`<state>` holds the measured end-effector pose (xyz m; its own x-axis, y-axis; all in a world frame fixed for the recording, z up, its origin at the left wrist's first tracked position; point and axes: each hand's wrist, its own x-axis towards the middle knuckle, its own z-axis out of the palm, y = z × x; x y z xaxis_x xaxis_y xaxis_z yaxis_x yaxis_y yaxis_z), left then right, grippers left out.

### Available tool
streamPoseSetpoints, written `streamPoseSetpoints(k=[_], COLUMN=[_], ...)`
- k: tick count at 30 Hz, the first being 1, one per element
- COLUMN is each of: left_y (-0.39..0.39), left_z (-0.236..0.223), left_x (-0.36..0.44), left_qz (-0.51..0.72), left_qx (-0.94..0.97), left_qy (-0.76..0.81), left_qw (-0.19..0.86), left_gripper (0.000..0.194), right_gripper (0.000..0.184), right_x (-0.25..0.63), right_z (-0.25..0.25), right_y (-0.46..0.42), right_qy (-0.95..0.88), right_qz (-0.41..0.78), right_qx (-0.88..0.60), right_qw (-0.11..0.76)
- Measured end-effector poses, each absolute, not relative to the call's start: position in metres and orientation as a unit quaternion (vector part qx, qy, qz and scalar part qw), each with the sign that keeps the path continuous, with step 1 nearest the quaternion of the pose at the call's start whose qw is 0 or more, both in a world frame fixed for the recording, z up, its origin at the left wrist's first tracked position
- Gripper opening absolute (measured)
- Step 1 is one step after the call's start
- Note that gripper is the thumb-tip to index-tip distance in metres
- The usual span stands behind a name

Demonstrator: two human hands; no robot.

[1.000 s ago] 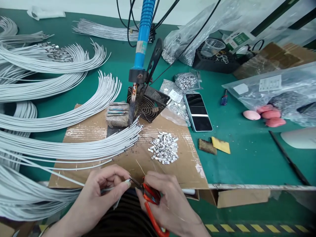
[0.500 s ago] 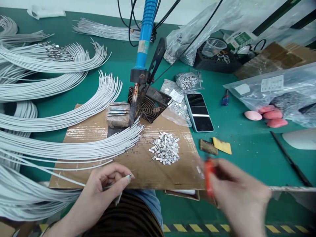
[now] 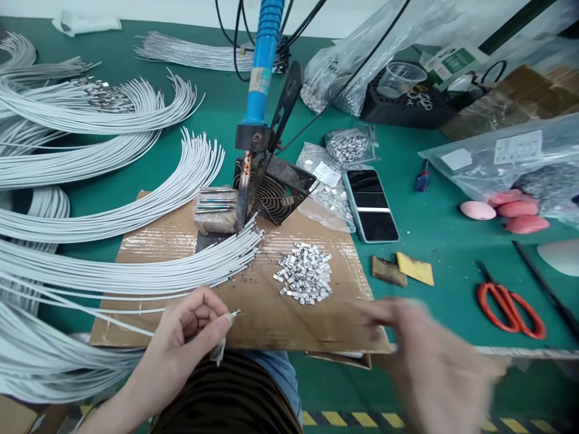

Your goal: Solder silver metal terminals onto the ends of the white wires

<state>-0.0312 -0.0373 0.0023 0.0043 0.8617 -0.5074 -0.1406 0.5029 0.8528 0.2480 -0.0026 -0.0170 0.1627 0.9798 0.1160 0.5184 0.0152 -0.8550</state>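
Observation:
My left hand (image 3: 192, 331) pinches a white cable close to its end, above the front of the brown cardboard (image 3: 271, 331). A thin bare strand sticks out past the fingertips, and a small pale scrap hangs below them. Over the cardboard's front right corner, my right hand (image 3: 434, 361) is smeared by motion, so its fingers cannot be made out. To its right, scissors (image 3: 511, 307) with orange handles lie on the green table. Between the hands and farther back is a pile of small metal pieces (image 3: 305, 272). A bundle of white cables (image 3: 149, 271) reaches across the cardboard.
A blue-handled soldering iron (image 3: 259, 90) points down at the cable ends. Beside it are a block with metal rods (image 3: 216, 210) and a small fan (image 3: 275, 193). A phone (image 3: 373, 205), sponge pieces (image 3: 415, 268) and plastic bags (image 3: 497, 150) lie to the right.
My right hand has let go of the orange-handled scissors, which now lie on the table at the right. My left hand stays nearly in place with the cable.

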Motion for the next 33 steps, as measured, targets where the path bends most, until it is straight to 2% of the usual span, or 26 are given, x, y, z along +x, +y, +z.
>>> streamPoseSetpoints(k=[4,7,26,33], left_y=[-0.038,-0.039,-0.047,-0.047], left_z=[0.004,0.005,-0.010,-0.010], left_x=[-0.030,-0.030,-0.032,-0.028], left_qz=[0.397,0.411,0.432,0.440], left_qx=[0.309,0.302,0.369,0.359], left_qy=[0.595,0.584,0.563,0.584], left_qw=[0.627,0.632,0.601,0.580], left_gripper=[0.040,0.039,0.028,0.023], right_gripper=[0.017,0.019,0.020,0.009], right_x=[0.159,0.134,0.135,0.133], right_z=[-0.028,-0.023,-0.018,-0.026], right_y=[-0.013,-0.008,-0.009,-0.014], right_qy=[-0.586,-0.516,-0.473,-0.382], right_qz=[0.485,0.603,0.623,0.702], right_qx=[-0.496,-0.424,-0.434,-0.413], right_qw=[0.419,0.437,0.448,0.436])
